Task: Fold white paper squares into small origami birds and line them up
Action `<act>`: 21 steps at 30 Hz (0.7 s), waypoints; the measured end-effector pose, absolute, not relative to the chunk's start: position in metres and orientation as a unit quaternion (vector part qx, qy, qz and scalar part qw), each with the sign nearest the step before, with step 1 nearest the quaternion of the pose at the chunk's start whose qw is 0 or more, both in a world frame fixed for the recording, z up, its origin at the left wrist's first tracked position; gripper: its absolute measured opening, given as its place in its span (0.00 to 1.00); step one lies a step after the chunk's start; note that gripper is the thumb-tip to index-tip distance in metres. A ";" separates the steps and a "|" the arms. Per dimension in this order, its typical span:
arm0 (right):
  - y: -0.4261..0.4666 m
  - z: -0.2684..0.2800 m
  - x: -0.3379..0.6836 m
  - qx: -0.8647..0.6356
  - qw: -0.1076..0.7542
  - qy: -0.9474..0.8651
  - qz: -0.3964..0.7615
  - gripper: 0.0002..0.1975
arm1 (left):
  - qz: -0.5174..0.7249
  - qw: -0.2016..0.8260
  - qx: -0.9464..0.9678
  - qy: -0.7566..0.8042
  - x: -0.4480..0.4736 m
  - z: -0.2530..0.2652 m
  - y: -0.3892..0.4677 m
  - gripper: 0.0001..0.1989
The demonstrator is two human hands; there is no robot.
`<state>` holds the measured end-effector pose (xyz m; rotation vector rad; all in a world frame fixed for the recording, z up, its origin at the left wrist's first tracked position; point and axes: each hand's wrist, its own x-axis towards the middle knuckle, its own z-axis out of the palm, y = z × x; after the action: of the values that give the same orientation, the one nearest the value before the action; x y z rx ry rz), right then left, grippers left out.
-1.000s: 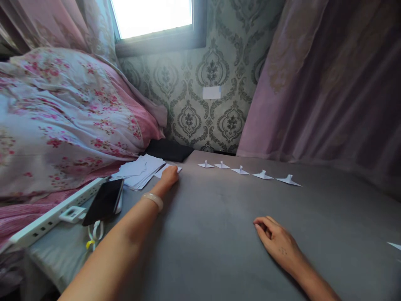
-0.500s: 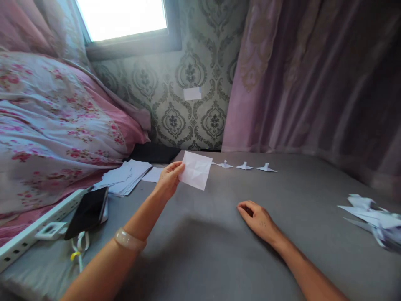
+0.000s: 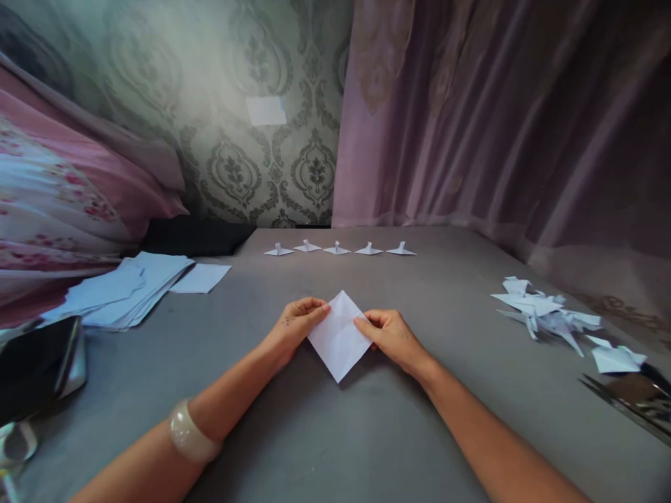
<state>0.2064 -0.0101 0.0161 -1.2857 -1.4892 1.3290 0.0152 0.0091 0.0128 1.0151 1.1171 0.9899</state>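
Observation:
A square white sheet of paper [image 3: 340, 342], turned like a diamond with one corner toward me, is held just above the grey surface [image 3: 419, 433]. My left hand [image 3: 300, 321] pinches its upper left edge between thumb and fingers. On the opposite side my right hand [image 3: 388, 337] grips the right corner, thumb on top. Faint crease lines cross the sheet. Beyond it, several small folded white paper figures [image 3: 337, 248] stand in a row.
Left lie a stack of white paper [image 3: 133, 290], a single sheet [image 3: 202, 278] and a dark phone [image 3: 39, 370]. A black flat item [image 3: 199, 236] lies behind. To the right are a heap of folded papers [image 3: 548, 311], another folded piece [image 3: 616, 356] and scissors [image 3: 618, 402].
My left hand has brought the paper nearer and turned it into a diamond. My right hand has come up from the surface and taken its right side. The view has swung right and down.

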 end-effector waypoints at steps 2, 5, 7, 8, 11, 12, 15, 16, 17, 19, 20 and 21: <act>-0.011 0.015 0.205 -0.503 0.361 -0.588 0.521 0.16 | 0.427 0.620 0.438 0.491 0.012 0.013 0.010 0.19; -0.012 0.015 0.203 -0.518 0.344 -0.588 0.517 0.15 | 0.425 0.598 0.443 0.515 0.007 0.013 0.012 0.17; -0.011 0.015 0.202 -0.546 0.339 -0.573 0.509 0.14 | 0.439 0.555 0.457 0.539 0.003 0.011 0.014 0.15; -0.010 0.015 0.203 -0.562 0.341 -0.561 0.504 0.14 | 0.452 0.523 0.468 0.551 0.001 0.010 0.015 0.14; -0.006 0.012 0.206 -0.607 0.363 -0.514 0.485 0.13 | 0.477 0.392 0.547 0.565 -0.004 0.006 0.013 0.08; -0.005 0.012 0.207 -0.618 0.372 -0.496 0.483 0.13 | 0.468 0.345 0.597 0.552 -0.005 0.005 0.011 0.08; -0.005 0.013 0.210 -0.632 0.394 -0.439 0.502 0.13 | 0.375 0.219 0.776 0.456 -0.004 0.001 0.003 0.24; -0.005 0.015 0.210 -0.632 0.401 -0.418 0.515 0.12 | 0.341 0.187 0.818 0.423 -0.002 -0.001 0.000 0.29; -0.006 0.016 0.210 -0.630 0.408 -0.397 0.529 0.11 | 0.312 0.164 0.847 0.397 -0.001 -0.002 -0.002 0.33; -0.007 0.019 0.209 -0.628 0.413 -0.357 0.555 0.09 | 0.276 0.127 0.873 0.381 0.002 -0.005 -0.004 0.33; -0.007 0.020 0.208 -0.627 0.411 -0.342 0.566 0.08 | 0.265 0.113 0.878 0.382 0.003 -0.006 -0.004 0.32; -0.007 0.020 0.208 -0.628 0.405 -0.332 0.576 0.08 | 0.256 0.101 0.881 0.385 0.003 -0.006 -0.003 0.29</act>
<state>0.2076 -0.0075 0.0203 -1.5838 -0.8377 1.4529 0.0029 -0.0033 -0.0056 2.6037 1.1376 0.7557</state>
